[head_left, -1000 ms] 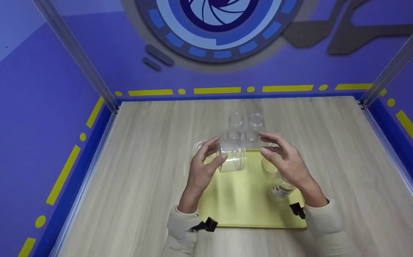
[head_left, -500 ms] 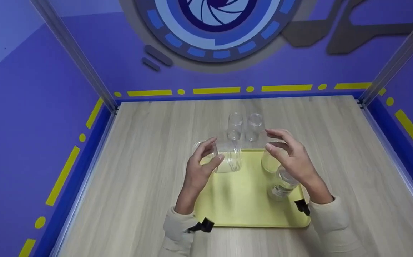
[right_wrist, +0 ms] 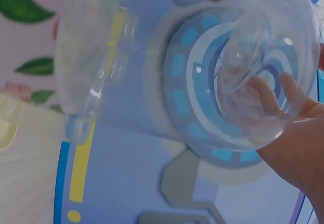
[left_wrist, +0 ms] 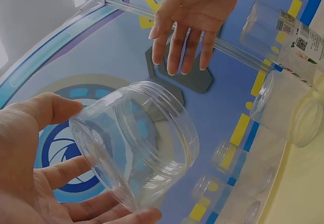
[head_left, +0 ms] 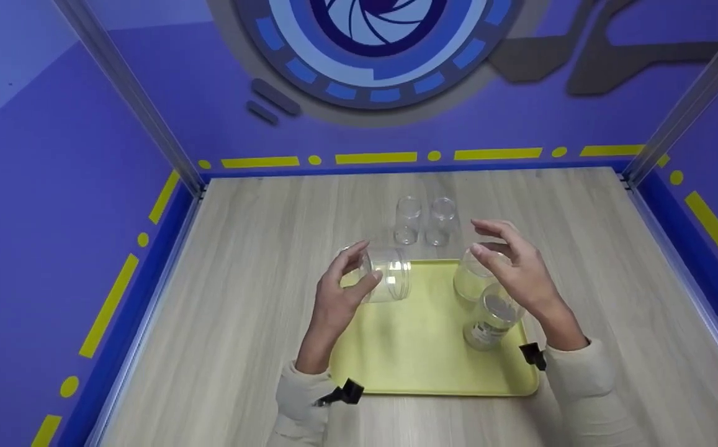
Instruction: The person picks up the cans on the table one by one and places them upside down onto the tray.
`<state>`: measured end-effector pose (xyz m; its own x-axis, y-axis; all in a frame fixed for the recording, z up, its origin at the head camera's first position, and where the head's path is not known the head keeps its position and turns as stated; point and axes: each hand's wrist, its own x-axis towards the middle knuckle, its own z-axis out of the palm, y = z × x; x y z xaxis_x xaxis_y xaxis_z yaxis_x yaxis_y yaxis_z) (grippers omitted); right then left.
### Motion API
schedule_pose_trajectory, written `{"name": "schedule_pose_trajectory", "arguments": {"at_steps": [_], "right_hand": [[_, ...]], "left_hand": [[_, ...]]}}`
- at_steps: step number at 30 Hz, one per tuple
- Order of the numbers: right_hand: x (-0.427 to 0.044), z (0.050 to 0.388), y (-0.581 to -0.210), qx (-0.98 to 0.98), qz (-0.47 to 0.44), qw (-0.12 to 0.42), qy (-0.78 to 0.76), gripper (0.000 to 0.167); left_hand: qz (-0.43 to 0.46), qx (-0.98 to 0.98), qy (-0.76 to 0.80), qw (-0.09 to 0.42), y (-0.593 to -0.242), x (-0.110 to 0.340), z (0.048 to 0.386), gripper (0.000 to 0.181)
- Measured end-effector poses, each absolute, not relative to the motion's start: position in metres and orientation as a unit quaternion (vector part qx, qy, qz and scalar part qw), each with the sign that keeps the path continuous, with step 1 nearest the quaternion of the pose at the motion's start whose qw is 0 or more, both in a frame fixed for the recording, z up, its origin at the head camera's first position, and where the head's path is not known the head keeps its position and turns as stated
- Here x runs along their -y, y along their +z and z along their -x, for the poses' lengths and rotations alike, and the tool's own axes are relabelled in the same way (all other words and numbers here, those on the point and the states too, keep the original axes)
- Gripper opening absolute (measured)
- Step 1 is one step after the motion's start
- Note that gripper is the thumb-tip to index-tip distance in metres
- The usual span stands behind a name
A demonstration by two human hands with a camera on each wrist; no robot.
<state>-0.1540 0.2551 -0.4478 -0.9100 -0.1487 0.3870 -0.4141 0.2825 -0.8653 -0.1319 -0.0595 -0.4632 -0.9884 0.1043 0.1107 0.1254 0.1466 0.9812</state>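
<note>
A clear wide jar [head_left: 386, 274] lies on its side in the air over the left part of the yellow tray [head_left: 417, 372], gripped at its base by the left hand [head_left: 337, 298]. The left wrist view shows thumb and fingers around that jar [left_wrist: 136, 148], its mouth turned away from the palm. The right hand [head_left: 520, 273] holds nothing, its fingers apart and slightly bent, above a labelled clear bottle [head_left: 488, 326] and a clear jar [head_left: 471, 282] at the tray's right side. The bottle [right_wrist: 167, 72] fills much of the right wrist view, in front of the right hand [right_wrist: 298, 133].
Two small clear containers [head_left: 408, 220] [head_left: 442, 221] stand behind the tray. Another clear rim [head_left: 346, 251] shows partly behind the left hand. Blue-purple panels [head_left: 359, 133] close off the back and sides of the wooden table [head_left: 241, 279].
The left hand has moved a little left with the jar. The right hand has drawn away to the right and slightly up, and more of the bottle beneath it shows.
</note>
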Motion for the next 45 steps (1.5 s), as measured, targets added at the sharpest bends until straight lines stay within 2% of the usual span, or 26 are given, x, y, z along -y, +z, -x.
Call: {"name": "schedule_pose_trajectory", "arguments": {"at_steps": [8, 18, 45], "right_hand": [[-0.265, 0.160, -0.447, 0.805, -0.176, 0.139, 0.550, 0.042], [-0.276, 0.164, -0.448, 0.827, -0.153, 0.136, 0.524, 0.042], [-0.292, 0.179, -0.460, 0.869, -0.127, 0.169, 0.448, 0.042]], "left_hand": [[0.072, 0.762, -0.644, 0.008, -0.465, 0.065, 0.132, 0.061], [0.074, 0.764, -0.641, 0.012, -0.467, 0.069, 0.130, 0.058], [0.079, 0.808, -0.584, 0.024, -0.469, 0.071, 0.130, 0.058]]}}
